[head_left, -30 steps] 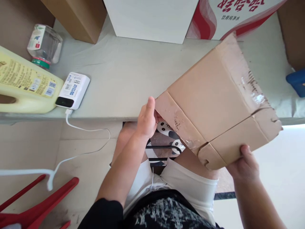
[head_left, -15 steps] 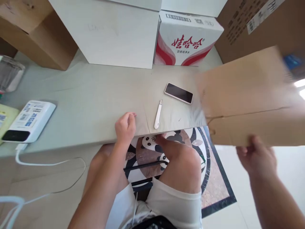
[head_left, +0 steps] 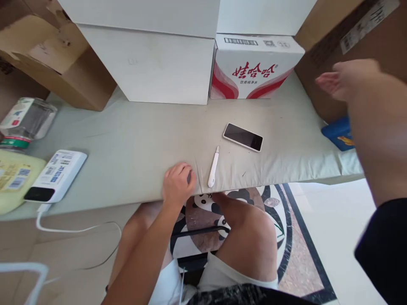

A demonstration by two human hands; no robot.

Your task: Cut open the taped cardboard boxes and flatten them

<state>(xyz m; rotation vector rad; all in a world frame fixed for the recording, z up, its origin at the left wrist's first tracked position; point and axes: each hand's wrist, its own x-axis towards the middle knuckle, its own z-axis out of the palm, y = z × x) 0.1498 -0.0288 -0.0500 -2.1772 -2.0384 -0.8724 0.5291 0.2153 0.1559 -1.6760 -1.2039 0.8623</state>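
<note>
On the near edge, left hand [head_left: 178,184]: lies on the pale grey-green tablecloth [head_left: 140,140], fingers curled in, perhaps to steady the lean; whether anything is under the palm, I cannot tell.
Beside its thumb, box cutter [head_left: 214,169]: white, lying flat just apart from the left hand, narrow end pointing away from the person, presumably for safe, easy reach.
Farther in, smartphone [head_left: 242,137]: screen up, set back from the edge, likely so it cannot slide off.
Over the right side, right hand [head_left: 352,80]: stretched out before the brown shipping carton [head_left: 391,44], fingers loosely bent, nothing visible between them; touching or apart is unclear.
Far left, power bank [head_left: 59,173]: near the edge, which seems to suit its white cable [head_left: 68,231] trailing down.
</note>
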